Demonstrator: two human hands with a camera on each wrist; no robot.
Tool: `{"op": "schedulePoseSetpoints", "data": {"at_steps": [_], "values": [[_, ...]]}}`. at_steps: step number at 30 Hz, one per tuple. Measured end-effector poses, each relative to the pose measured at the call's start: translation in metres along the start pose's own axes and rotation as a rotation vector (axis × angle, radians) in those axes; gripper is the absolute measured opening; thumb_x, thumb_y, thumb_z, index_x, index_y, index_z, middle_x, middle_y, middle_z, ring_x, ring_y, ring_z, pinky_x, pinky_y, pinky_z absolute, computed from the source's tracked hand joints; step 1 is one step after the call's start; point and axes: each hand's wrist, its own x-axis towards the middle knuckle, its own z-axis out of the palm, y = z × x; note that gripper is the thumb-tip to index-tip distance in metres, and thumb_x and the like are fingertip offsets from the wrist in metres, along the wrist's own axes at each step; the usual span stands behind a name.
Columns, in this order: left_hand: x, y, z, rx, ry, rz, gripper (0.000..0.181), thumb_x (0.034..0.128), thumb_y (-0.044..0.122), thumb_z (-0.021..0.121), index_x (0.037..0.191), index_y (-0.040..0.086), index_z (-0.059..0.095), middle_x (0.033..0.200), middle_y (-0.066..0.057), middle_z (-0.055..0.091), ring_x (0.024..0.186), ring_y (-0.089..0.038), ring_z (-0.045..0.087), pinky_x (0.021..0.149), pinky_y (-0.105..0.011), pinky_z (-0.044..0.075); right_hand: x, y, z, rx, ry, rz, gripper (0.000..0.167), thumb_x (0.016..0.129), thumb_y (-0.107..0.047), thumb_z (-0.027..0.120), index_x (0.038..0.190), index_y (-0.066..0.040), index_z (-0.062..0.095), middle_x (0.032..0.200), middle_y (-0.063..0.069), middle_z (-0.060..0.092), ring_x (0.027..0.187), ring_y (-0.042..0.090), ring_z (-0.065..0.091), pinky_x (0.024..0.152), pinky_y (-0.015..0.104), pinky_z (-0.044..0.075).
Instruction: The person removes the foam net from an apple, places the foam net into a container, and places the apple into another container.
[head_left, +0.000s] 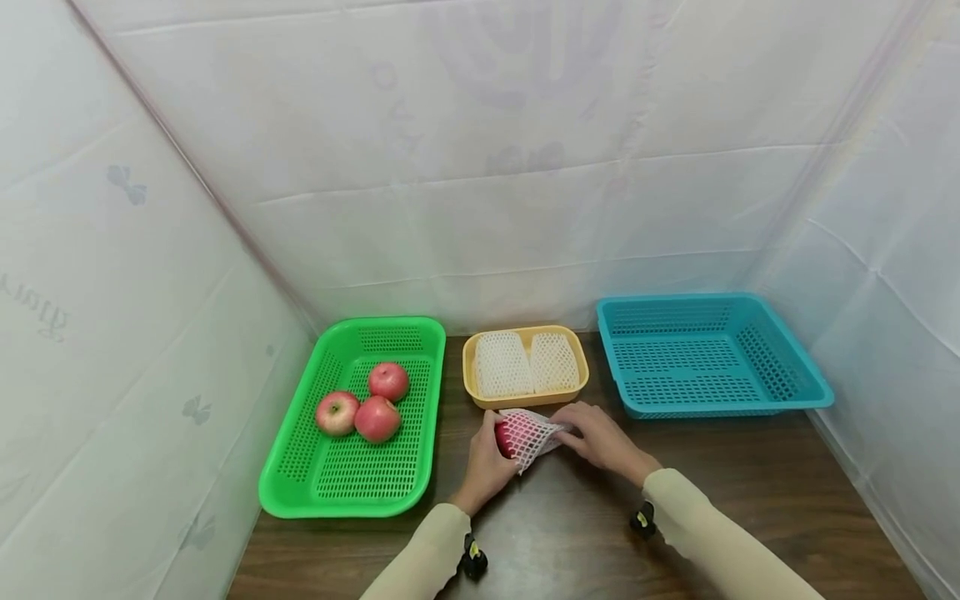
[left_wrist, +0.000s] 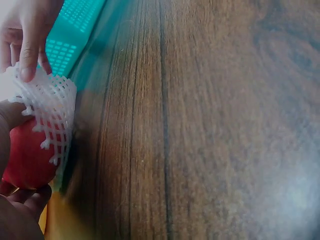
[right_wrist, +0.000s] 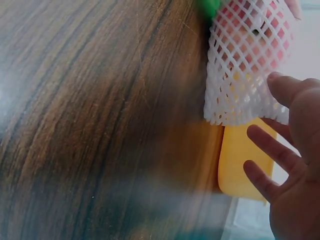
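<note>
Low over the table, in front of the yellow tray, my left hand grips a red apple from its left side. A white foam net sleeve covers the right part of the apple, its loose end stretching toward the right. My right hand pinches that loose end between thumb and forefinger, while its other fingers spread free in the right wrist view. Through the mesh some of the apple's red skin shows. The left palm is hidden in the head view.
Three apples lie in a green basket on the left. Behind the hands, a yellow tray holds stacked foam nets. A blue basket stands on the right. White sheeting encloses the table's back and sides.
</note>
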Motion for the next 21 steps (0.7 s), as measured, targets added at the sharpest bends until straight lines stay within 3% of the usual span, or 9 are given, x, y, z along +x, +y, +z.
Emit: {"op": "schedulePoseSetpoints", "data": {"at_steps": [5, 10, 15, 21], "values": [[-0.004, -0.003, -0.004, -0.035, 0.014, -0.014, 0.070, 0.0644, -0.007, 0.087, 0.122, 0.004, 0.048, 0.119, -0.018, 0.066, 0.108, -0.027, 0.065, 0.093, -0.044, 0.055, 0.002, -0.002, -0.001, -0.025, 0.067, -0.036, 0.017, 0.095, -0.019, 0.076, 0.111, -0.017, 0.076, 0.106, -0.003, 0.072, 0.099, 0.016, 0.065, 0.089, 0.043, 0.054], [-0.007, -0.007, -0.008, -0.082, 0.030, -0.016, 0.068, 0.0710, -0.001, 0.087, 0.127, 0.005, 0.049, 0.121, -0.014, 0.065, 0.107, -0.023, 0.066, 0.087, -0.037, 0.058, 0.003, -0.003, -0.005, -0.017, 0.071, -0.027, 0.017, 0.094, -0.019, 0.076, 0.111, -0.017, 0.076, 0.104, -0.004, 0.072, 0.096, 0.013, 0.066, 0.086, 0.041, 0.057], [-0.010, -0.011, -0.011, -0.066, 0.057, 0.006, 0.066, 0.0764, 0.009, 0.087, 0.132, 0.010, 0.051, 0.123, -0.009, 0.065, 0.106, -0.021, 0.066, 0.085, -0.035, 0.057, 0.004, -0.004, -0.009, 0.014, 0.071, -0.002, 0.017, 0.094, -0.018, 0.076, 0.111, -0.019, 0.076, 0.101, -0.007, 0.072, 0.090, 0.009, 0.064, 0.084, 0.037, 0.058], [-0.016, -0.010, -0.015, -0.037, 0.119, 0.012, 0.058, 0.0814, 0.017, 0.085, 0.133, 0.012, 0.058, 0.115, -0.009, 0.071, 0.096, -0.019, 0.067, 0.077, -0.033, 0.057, 0.005, -0.003, -0.012, 0.029, 0.078, -0.037, 0.015, 0.096, -0.016, 0.074, 0.111, -0.017, 0.075, 0.100, -0.006, 0.073, 0.089, 0.008, 0.065, 0.082, 0.035, 0.058]]}}
